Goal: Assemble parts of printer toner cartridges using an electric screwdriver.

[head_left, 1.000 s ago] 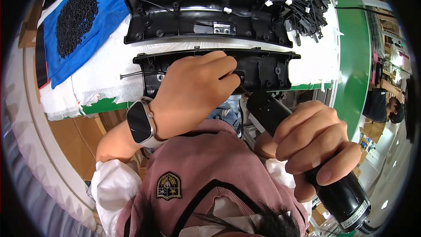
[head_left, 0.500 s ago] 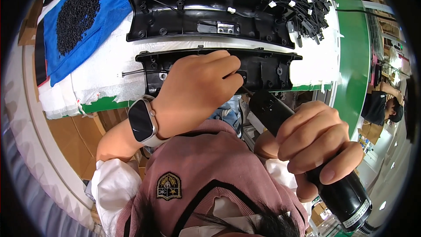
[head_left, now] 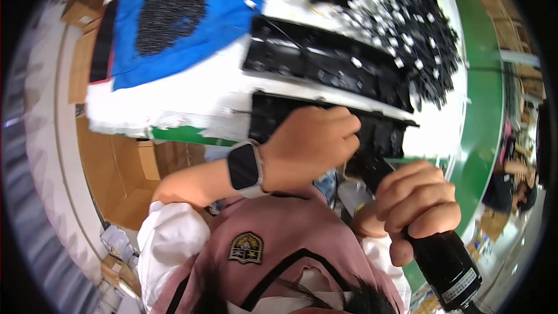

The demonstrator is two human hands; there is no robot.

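Observation:
My right hand (head_left: 415,200) is wrapped round a black electric screwdriver (head_left: 447,267), which slants up and left toward the near black plastic shell (head_left: 383,135). Over the middle of that shell is my left hand (head_left: 314,146), its fingers curled together close to the screwdriver's front end. Whatever those fingers hold, if anything, is hidden. The screwdriver's tip is blurred, and I cannot tell whether it touches the shell. Behind lies a second long black shell (head_left: 328,61) with ribs inside and a cable with a small white connector.
A blue cloth (head_left: 229,3) at the far left bears a heap of small black screw-like pieces (head_left: 171,17). Black cables with white connectors (head_left: 418,40) are piled at the far right. Cardboard boxes (head_left: 122,174) stand below the table's left side. Another person (head_left: 511,189) is at far right.
The whole view has shifted, so the table and shells appear farther right and lower, with blur. Both hands stay at the near shell, the screwdriver still in my right hand.

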